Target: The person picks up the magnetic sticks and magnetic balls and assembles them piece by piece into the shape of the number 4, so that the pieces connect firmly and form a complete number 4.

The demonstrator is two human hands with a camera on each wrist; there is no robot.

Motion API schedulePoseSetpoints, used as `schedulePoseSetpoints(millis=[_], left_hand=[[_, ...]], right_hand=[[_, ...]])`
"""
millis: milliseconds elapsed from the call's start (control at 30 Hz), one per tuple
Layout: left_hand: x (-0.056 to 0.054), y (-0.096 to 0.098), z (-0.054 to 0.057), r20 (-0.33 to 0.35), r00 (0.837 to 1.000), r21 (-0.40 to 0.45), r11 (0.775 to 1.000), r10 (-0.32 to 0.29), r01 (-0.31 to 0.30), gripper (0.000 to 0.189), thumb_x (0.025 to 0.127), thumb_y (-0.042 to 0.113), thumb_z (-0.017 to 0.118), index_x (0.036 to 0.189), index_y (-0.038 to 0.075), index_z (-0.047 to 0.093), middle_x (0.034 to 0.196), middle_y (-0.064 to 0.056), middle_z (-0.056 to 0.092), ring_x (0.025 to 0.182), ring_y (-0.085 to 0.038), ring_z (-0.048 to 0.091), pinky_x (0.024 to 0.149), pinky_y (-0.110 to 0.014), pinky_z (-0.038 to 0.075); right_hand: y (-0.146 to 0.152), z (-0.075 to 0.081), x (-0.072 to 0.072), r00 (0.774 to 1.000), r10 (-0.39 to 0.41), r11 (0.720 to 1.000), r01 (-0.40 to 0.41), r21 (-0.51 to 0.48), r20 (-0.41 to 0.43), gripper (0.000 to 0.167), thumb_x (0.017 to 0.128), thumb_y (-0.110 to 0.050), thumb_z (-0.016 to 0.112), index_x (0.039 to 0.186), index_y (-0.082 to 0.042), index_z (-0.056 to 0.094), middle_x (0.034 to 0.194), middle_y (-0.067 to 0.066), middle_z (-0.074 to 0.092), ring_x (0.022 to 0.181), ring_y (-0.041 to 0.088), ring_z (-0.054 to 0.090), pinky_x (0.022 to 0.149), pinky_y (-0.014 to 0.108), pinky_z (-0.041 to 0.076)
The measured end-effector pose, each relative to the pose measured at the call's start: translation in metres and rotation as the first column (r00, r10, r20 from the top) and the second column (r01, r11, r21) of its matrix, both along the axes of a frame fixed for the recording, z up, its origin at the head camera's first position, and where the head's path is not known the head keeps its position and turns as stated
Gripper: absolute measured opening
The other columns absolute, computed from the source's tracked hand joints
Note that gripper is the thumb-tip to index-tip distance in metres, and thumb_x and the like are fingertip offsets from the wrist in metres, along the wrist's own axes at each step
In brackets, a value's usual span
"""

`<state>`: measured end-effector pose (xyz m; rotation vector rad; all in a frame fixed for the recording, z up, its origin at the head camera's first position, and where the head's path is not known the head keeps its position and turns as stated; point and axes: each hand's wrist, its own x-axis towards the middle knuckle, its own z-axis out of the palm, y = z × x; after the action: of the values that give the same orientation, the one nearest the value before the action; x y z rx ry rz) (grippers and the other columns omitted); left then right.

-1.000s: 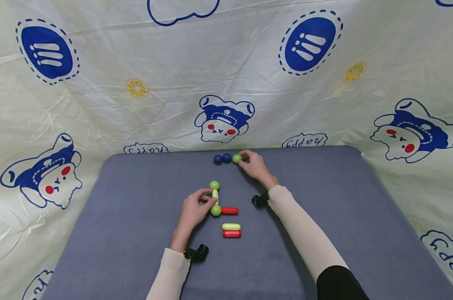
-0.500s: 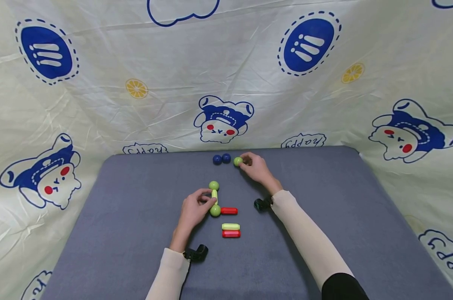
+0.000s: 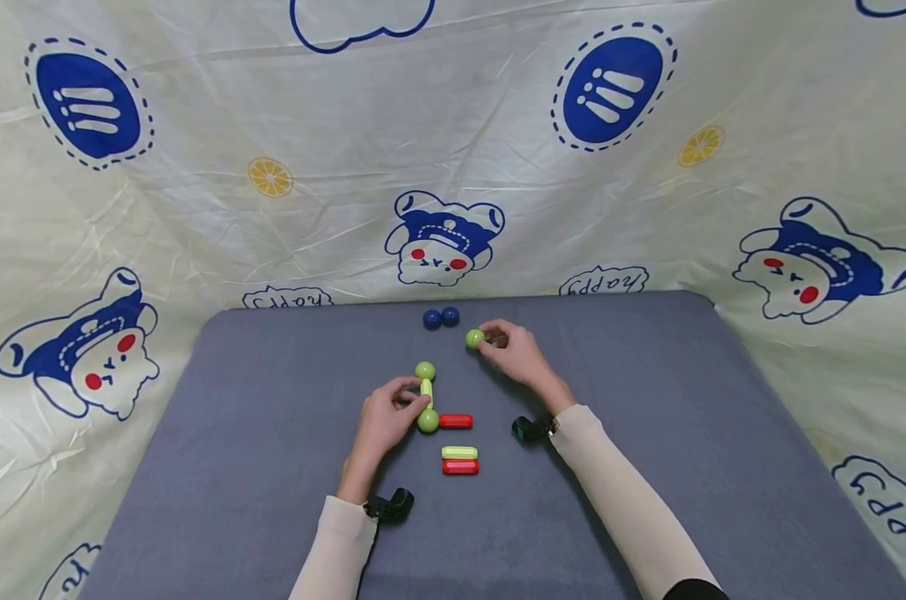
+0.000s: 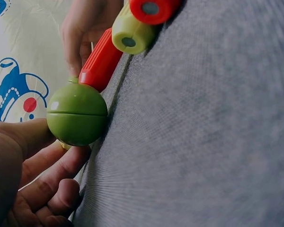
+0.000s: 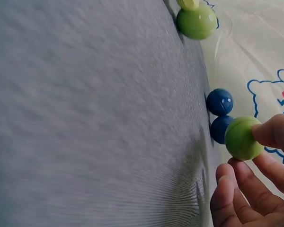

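My right hand (image 3: 518, 354) pinches a green ball (image 5: 244, 138) between thumb and fingertips, held just above the table. At the left, my left hand (image 3: 386, 417) grips a pale yellow rod (image 3: 426, 392) between thumb and fingers. That rod joins a green ball (image 3: 425, 371) at its far end to another green ball (image 4: 77, 114) at its near end. From the near ball a red rod (image 3: 456, 422) runs out to the right. In the left wrist view the near ball hides most of the yellow rod.
Two dark blue balls (image 3: 441, 317) sit side by side near the far edge of the grey table (image 3: 272, 467). A loose yellow rod (image 3: 460, 453) and a red rod (image 3: 461, 468) lie together nearer me. A printed sheet (image 3: 347, 125) hangs behind.
My right hand has drawn the green ball away from the blue balls, toward me. My left hand keeps its grip on the yellow rod in the same place.
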<state>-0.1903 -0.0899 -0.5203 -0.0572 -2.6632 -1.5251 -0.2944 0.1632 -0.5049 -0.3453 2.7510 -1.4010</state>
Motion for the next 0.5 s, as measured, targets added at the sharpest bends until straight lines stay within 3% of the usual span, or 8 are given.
schedulePoseSetpoints(millis=[200, 500], left_hand=[[-0.001, 0.0, -0.001, -0.001, 1.0, -0.002, 1.0, -0.001, 0.001, 0.03, 0.092, 0.027, 0.079, 0.119, 0.013, 0.075, 0.089, -0.004, 0.078, 0.063, -0.008, 0.054, 0.061, -0.026, 0.042], [-0.001, 0.001, -0.002, 0.003, 1.0, -0.015, 1.0, 0.0, 0.0, 0.031, 0.092, 0.025, 0.078, 0.12, 0.012, 0.074, 0.091, -0.005, 0.079, 0.063, -0.008, 0.054, 0.061, -0.026, 0.043]], right_hand=[[0.002, 0.0, 0.019, 0.999, 0.038, 0.999, -0.038, -0.011, 0.026, 0.032, 0.098, -0.024, 0.07, 0.126, -0.009, 0.067, 0.117, 0.013, 0.07, 0.094, 0.024, 0.068, 0.066, 0.031, 0.054], [0.009, 0.002, 0.04, 0.993, 0.1, 0.995, -0.099, -0.023, 0.064, 0.03, 0.098, -0.023, 0.071, 0.125, -0.01, 0.067, 0.113, 0.011, 0.071, 0.082, 0.018, 0.064, 0.06, 0.032, 0.054]])
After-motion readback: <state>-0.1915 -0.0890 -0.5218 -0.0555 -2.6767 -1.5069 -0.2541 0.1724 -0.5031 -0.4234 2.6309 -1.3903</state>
